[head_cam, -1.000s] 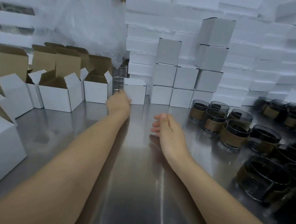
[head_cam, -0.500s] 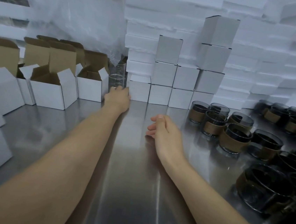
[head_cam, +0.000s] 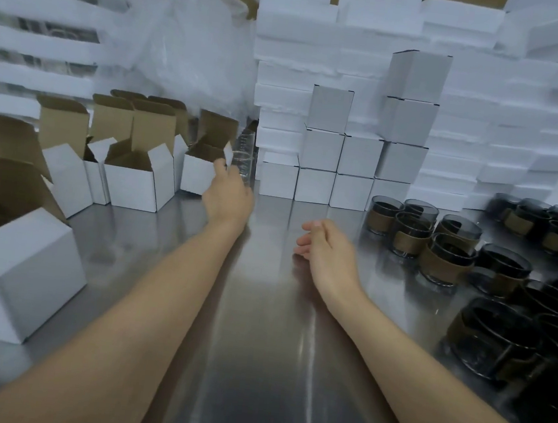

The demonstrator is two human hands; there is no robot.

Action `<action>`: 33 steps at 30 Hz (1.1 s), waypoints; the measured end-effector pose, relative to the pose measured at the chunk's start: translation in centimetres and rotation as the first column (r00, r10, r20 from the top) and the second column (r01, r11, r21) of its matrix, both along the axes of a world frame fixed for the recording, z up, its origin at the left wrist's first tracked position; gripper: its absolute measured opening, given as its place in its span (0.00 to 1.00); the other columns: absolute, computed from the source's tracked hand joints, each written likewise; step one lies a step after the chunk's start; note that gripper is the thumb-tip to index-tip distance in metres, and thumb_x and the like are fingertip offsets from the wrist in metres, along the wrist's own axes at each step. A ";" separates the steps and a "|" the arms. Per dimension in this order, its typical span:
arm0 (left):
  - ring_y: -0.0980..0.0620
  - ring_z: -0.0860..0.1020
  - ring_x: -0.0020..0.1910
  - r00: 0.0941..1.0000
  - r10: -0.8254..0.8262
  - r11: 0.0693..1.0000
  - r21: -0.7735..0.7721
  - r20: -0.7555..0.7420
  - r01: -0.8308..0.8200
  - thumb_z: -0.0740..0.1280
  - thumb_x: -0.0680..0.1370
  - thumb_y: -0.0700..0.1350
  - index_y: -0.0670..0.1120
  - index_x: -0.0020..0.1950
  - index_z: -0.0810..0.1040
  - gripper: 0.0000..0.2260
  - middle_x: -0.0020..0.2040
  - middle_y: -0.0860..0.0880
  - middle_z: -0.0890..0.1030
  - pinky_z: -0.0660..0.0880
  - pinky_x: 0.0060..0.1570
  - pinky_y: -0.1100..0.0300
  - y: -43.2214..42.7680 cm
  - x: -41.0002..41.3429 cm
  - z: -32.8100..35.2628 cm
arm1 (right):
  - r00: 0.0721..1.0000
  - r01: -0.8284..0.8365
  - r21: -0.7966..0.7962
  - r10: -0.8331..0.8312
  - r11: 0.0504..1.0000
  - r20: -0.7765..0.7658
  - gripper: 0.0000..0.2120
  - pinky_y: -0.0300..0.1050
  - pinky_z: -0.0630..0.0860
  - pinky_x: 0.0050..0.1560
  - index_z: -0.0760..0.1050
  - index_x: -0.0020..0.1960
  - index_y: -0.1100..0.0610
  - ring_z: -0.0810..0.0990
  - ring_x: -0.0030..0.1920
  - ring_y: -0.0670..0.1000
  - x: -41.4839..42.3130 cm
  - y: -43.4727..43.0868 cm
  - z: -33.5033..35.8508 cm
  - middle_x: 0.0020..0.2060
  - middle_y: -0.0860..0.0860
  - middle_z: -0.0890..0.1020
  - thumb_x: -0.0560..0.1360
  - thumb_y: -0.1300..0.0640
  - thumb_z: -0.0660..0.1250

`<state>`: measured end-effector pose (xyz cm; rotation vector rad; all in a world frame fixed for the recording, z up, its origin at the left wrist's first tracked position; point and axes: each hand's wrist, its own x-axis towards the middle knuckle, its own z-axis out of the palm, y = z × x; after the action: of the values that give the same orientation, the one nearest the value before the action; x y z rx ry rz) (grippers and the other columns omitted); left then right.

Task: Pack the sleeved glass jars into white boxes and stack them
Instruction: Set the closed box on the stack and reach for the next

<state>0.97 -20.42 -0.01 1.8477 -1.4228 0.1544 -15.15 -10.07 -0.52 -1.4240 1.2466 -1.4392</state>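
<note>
Across the brushed steel worktop (head_cam: 256, 346), closed white cardboard boxes (head_cam: 359, 157) stand stacked at the far middle. Dark glass jars in brown sleeves (head_cam: 444, 259) crowd the right side, none in hand. Just left of the stack sits an open white box with brown inner flaps (head_cam: 199, 173). The left hand (head_cam: 229, 197) has shifted from the stack's lowest left box to this open one and pinches its right corner. The right hand (head_cam: 327, 251) rests loosely curled and empty. One packed box seems placed, and a fresh box is likely being fetched.

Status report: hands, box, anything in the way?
Left hand pinches open box flap. Right hand empty, relaxed. Jars unpacked, right. Clear glass close beside box.
</note>
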 end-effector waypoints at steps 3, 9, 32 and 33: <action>0.37 0.77 0.48 0.995 -0.058 0.998 -0.012 0.081 0.060 0.59 0.79 0.40 0.39 0.69 0.66 0.18 0.66 0.42 0.66 0.68 0.39 0.50 1.8 -0.8 0.2 | 0.998 0.021 -0.023 -0.022 1.000 -0.066 0.09 0.30 0.71 0.30 0.73 0.49 0.59 0.74 0.32 0.47 0.0 -0.1 -0.1 0.35 0.51 0.75 0.81 0.62 0.54; 0.41 0.77 0.50 0.932 -0.266 0.950 -0.099 0.245 0.297 0.57 0.80 0.43 0.45 0.74 0.64 0.21 0.61 0.46 0.73 0.73 0.40 0.50 7.7 -2.3 0.0 | 0.974 0.021 -0.027 -0.026 0.999 -0.226 0.18 0.48 0.77 0.54 0.69 0.65 0.56 0.77 0.47 0.50 -0.4 0.0 -0.2 0.58 0.55 0.75 0.76 0.66 0.61; 0.67 0.72 0.44 0.840 -0.533 0.777 -0.449 -0.099 0.441 0.63 0.79 0.43 0.46 0.56 0.73 0.07 0.52 0.52 0.73 0.73 0.42 0.56 10.9 -2.3 -0.1 | 0.852 -0.246 -0.348 0.030 0.905 -0.523 0.36 0.43 0.68 0.65 0.58 0.73 0.44 0.53 0.74 0.40 -0.8 1.9 0.3 0.77 0.51 0.50 0.72 0.72 0.58; 0.66 0.71 0.43 0.845 -0.525 0.772 -0.476 -0.102 0.422 0.63 0.78 0.43 0.48 0.52 0.72 0.03 0.49 0.54 0.71 0.73 0.39 0.60 10.9 -2.4 0.0 | 0.818 -0.245 -0.361 -0.008 0.900 -0.575 0.35 0.40 0.70 0.60 0.61 0.73 0.45 0.55 0.72 0.39 -0.7 1.9 0.2 0.78 0.50 0.47 0.72 0.71 0.58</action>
<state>-1.43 -9.56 -0.06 1.0562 -1.4996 -0.0027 -15.87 -8.14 -0.30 -2.3170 1.1873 -1.2819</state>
